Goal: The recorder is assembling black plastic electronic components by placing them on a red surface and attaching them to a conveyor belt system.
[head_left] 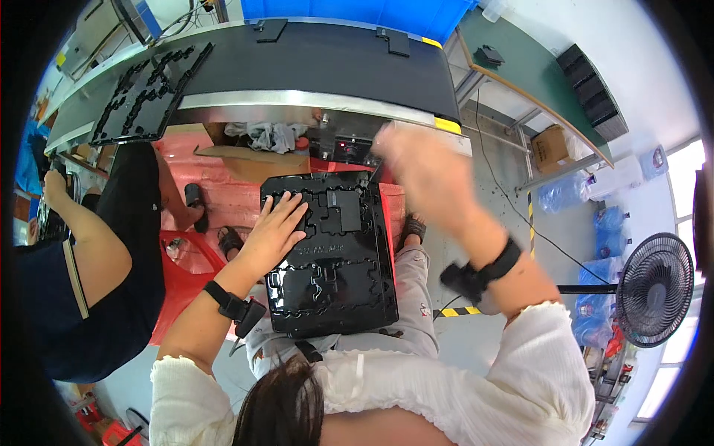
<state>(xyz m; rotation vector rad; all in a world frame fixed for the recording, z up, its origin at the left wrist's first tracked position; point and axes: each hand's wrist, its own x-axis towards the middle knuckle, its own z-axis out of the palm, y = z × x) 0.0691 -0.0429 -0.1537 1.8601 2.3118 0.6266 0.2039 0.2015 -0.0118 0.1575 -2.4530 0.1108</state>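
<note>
A view from above onto a seated person's lap, in the centre of the frame. A black moulded plastic tray (332,253) with many shaped pockets rests on the knees. The left hand (277,227) lies flat and open on the tray's upper left part, fingers spread, gripping nothing. The right hand (416,175) is raised just right of the tray's upper edge and is blurred; whether it holds anything cannot be told. Both wrists wear black bands.

One dark flat part (343,210) sits in a pocket near the tray's upper middle. The other pockets look empty, though black on black makes that hard to judge. As a judgement, the filling of this tray appears barely begun, with most pockets left.

Across the top of the frame runs a black conveyor belt (312,63) carrying small dark parts (393,41) and, at upper left, another black tray (145,93). A second person in dark clothing (89,297) sits at the left. A standing fan (654,290) is at the right edge.
</note>
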